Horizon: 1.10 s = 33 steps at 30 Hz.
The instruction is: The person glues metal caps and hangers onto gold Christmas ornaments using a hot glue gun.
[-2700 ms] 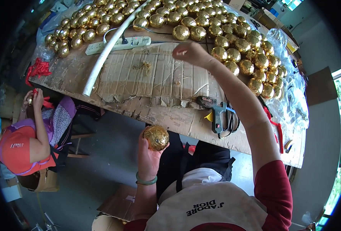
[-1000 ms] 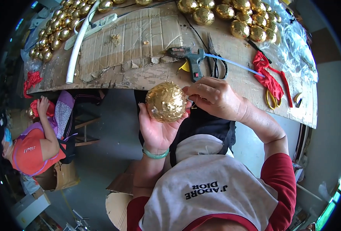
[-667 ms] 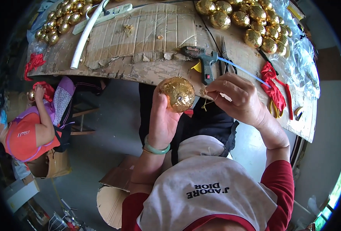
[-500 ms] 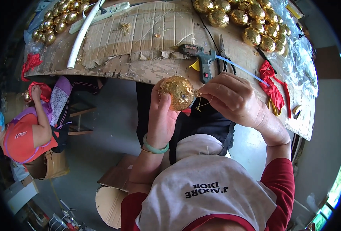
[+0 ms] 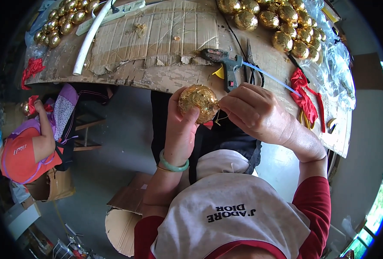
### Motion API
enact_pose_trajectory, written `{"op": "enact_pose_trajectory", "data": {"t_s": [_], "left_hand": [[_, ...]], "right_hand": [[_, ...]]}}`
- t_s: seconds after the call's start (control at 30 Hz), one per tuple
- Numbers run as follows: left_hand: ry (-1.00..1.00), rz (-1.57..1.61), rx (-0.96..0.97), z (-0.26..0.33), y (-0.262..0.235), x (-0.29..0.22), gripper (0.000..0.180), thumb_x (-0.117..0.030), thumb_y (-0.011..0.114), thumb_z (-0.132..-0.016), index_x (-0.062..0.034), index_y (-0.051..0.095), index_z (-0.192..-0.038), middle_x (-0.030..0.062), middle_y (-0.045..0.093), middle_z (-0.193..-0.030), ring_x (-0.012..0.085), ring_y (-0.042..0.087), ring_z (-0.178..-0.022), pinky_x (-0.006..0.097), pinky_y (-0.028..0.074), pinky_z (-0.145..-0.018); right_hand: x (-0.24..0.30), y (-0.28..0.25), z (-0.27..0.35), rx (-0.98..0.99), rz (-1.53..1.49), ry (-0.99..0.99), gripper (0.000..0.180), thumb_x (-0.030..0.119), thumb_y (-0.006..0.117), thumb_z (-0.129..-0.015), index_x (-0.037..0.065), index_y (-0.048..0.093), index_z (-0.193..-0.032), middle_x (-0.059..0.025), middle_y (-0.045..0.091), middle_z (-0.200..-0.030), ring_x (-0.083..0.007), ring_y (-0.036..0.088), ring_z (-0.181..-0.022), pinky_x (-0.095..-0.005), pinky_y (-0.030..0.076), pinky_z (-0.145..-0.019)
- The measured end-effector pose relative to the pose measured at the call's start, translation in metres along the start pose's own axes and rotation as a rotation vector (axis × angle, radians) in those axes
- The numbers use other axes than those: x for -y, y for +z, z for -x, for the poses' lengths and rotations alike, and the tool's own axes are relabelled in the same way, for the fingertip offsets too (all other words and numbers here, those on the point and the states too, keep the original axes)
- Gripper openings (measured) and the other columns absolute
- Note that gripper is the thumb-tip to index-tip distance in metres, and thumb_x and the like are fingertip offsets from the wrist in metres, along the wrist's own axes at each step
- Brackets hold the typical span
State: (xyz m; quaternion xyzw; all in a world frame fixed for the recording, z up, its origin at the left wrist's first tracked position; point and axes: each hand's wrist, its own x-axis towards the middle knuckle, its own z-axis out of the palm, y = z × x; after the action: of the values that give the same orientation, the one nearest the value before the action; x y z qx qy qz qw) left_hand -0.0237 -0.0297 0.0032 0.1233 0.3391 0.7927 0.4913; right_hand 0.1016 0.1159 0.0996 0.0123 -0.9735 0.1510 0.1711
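My left hand [image 5: 180, 125] is closed around a shiny gold-foil bauble [image 5: 198, 101], held up just off the table's near edge. From the right, my right hand [image 5: 258, 110] pinches a small gold cap with a string loop against the bauble's side. The thin gold string [image 5: 218, 117] dangles below those fingertips, and most of the cap is hidden by them. Beyond my hands, on the table, lies a glue gun [image 5: 230, 67] with a long pale-blue glue stick in its back. Black-handled scissors [image 5: 250, 54] rest beside it.
Gold baubles [image 5: 283, 41] lie at the far right on clear plastic, with another bunch [image 5: 66, 28] far left. Red cloth [image 5: 303, 95] sits at right. A white tube [image 5: 88, 45] crosses by a power strip [image 5: 129, 7]. At left, a person [image 5: 31, 146] handles a bauble and red cloth.
The bauble has turned in my left hand, so the dark spot on its face no longer shows. My right fingers have moved slightly left, bringing the cap against it.
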Motion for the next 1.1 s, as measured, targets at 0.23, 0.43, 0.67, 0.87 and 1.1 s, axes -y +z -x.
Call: {"op": "enact_pose_trajectory", "data": {"t_s": [0.23,0.43,0.67,0.87,1.1], "left_hand": [[-0.011,-0.006,-0.001,0.000,0.000,0.000,0.056,-0.014,0.062,-0.093,-0.0039,0.030,-0.138,0.0108,0.046,-0.129,0.0211,0.052,-0.117,0.039,0.048,-0.099],[0.005,-0.021,-0.017,0.002,0.001,0.000,0.056,-0.016,0.063,-0.092,-0.0050,0.031,-0.137,0.0099,0.047,-0.127,0.0195,0.053,-0.115,0.036,0.051,-0.092],[-0.002,-0.060,-0.009,0.003,0.001,-0.001,0.052,-0.017,0.062,-0.093,-0.0066,0.032,-0.135,0.0086,0.051,-0.121,0.0171,0.057,-0.103,0.031,0.055,-0.075],[-0.011,-0.133,-0.057,0.007,0.002,0.004,0.051,-0.015,0.060,-0.093,-0.0063,0.032,-0.134,0.0081,0.050,-0.120,0.0149,0.055,-0.103,0.030,0.053,-0.080],[0.054,-0.285,-0.069,0.008,0.000,0.012,0.053,-0.016,0.061,-0.092,-0.0040,0.031,-0.135,0.0086,0.047,-0.123,0.0141,0.050,-0.110,0.029,0.043,-0.097]], "right_hand": [[0.001,0.001,-0.001,0.027,0.003,-0.021,0.025,0.003,0.073,-0.073,0.001,0.064,-0.096,-0.0088,0.060,-0.087,-0.0242,0.064,-0.076,-0.0338,0.053,-0.063],[0.002,0.004,-0.004,0.038,0.000,-0.036,0.026,0.002,0.072,-0.071,0.001,0.063,-0.096,-0.0091,0.059,-0.087,-0.0247,0.064,-0.077,-0.0340,0.053,-0.063],[0.002,0.006,-0.004,0.071,0.032,-0.059,0.026,0.003,0.069,-0.070,-0.001,0.062,-0.095,-0.0092,0.058,-0.086,-0.0246,0.063,-0.076,-0.0337,0.054,-0.063],[0.002,0.005,-0.006,0.136,0.013,-0.038,0.020,0.003,0.068,-0.073,-0.001,0.062,-0.091,-0.0089,0.058,-0.083,-0.0247,0.062,-0.072,-0.0335,0.053,-0.062],[-0.015,0.013,-0.008,0.198,-0.345,0.135,0.010,0.003,0.068,-0.080,0.003,0.062,-0.087,-0.0086,0.060,-0.076,-0.0254,0.065,-0.074,-0.0324,0.053,-0.061]]}}
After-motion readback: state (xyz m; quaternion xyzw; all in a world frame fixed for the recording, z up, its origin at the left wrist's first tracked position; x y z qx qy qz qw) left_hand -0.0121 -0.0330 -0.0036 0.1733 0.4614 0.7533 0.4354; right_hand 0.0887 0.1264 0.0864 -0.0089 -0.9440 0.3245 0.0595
